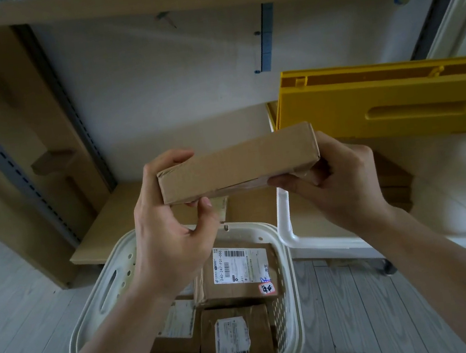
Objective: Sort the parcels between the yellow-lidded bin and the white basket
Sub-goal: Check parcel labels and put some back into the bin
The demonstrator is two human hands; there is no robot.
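From the head camera, both hands hold one flat brown cardboard parcel (237, 165) up between them, its long side running left to right and tilted a little up toward the right. The left hand (167, 229) grips the parcel's left end, fingers curled over the top edge and the thumb (204, 206) pressed against the lower edge. The right hand (342, 179) grips the right end, thumb along the lower front edge and fingers wrapped behind, where they are hidden by the box. No label shows on the face turned to the camera.

Directly below the left hand sits the white basket (291, 302), holding several labelled cardboard parcels (235, 273); the left forearm covers part of its contents, and its near rim is cut off by the frame's bottom edge. Below and behind the right hand stands the white bin (289, 228), its yellow lid (388, 105) raised upright just beyond the held parcel. The right arm hides much of the bin's inside; brown parcels (395, 181) are dimly visible in it just right of the hand. The bin's right side runs out of frame.
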